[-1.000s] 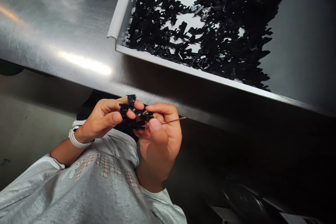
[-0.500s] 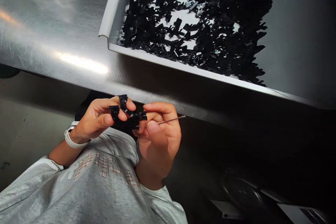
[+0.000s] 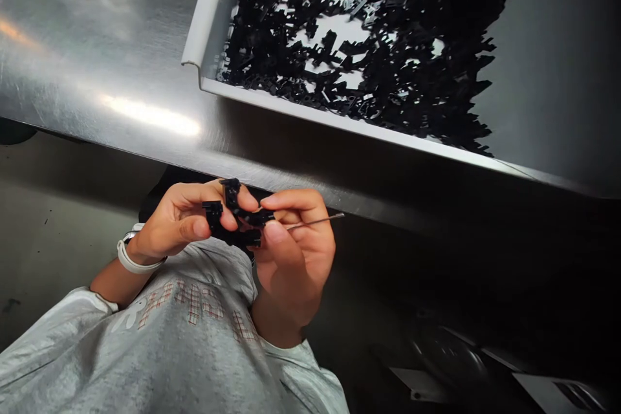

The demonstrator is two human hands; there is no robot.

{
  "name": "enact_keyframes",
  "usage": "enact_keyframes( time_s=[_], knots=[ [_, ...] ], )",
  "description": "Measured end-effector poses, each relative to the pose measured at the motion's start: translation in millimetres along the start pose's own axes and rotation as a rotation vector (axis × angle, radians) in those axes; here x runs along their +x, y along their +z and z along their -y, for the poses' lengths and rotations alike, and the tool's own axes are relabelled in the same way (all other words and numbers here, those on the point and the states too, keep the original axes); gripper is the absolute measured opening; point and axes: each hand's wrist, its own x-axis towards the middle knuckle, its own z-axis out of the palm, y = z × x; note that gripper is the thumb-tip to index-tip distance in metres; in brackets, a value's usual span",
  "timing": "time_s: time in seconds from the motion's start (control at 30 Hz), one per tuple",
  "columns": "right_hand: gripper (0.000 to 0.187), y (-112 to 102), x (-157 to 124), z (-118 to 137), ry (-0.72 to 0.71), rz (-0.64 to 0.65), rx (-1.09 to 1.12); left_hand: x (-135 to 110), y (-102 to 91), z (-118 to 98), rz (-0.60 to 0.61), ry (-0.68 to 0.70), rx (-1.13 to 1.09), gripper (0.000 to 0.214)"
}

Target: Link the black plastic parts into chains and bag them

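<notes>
Both hands meet below the front edge of a steel table, close to my chest. My left hand [image 3: 182, 220], with a white wristband, pinches one end of a small black plastic part [image 3: 235, 215] between thumb and fingers. My right hand [image 3: 294, 252] grips the part's other end and also holds a thin metal pin [image 3: 315, 221] that sticks out to the right past the fingers. The part has several short arms and lies between the two sets of fingertips.
A shallow light tray [image 3: 213, 19] on the steel table [image 3: 97, 45] holds several loose black plastic parts [image 3: 388, 45] in a heap. Dark floor and a dim round object [image 3: 451, 362] lie lower right. My grey shirt [image 3: 160, 349] fills the lower left.
The black part has turned slightly in my fingers and sits a little lower left. Both hands stay closed on it, in almost the same place.
</notes>
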Motion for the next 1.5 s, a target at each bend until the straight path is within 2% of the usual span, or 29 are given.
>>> enact_keyframes(
  time_s=[0.23,0.5,0.73,0.9,1.03,1.37,1.5],
  knots=[
    [0.011,2.8,3.4,1.2,0.004,-0.026,-0.050,1.0,4.0,-4.6,-0.061,0.001,0.046,0.020],
    [0.008,2.7,7.3,4.1,0.011,-0.064,-0.101,-4.4,-4.8,-4.1,-0.244,-0.066,0.064,0.028],
    [0.012,5.5,8.9,1.2,0.051,-0.040,-0.024,-1.9,-2.1,-3.8,-0.185,-0.096,-0.083,0.017],
    [0.022,5.3,12.5,-0.4,0.101,-0.014,-0.038,-0.5,-0.6,-5.0,-0.252,-0.137,-0.053,0.024],
    [0.026,2.4,16.4,-1.3,0.088,0.009,-0.055,2.2,1.2,-5.9,-0.203,-0.187,-0.079,0.023],
    [0.016,0.6,17.6,-4.9,0.042,0.017,0.071,2.7,4.7,-3.7,-0.161,-0.186,-0.095,0.018],
    [0.013,0.3,16.6,-5.5,0.059,0.008,0.098,4.9,6.0,-2.8,-0.219,-0.207,-0.093,0.020]
  ],
)
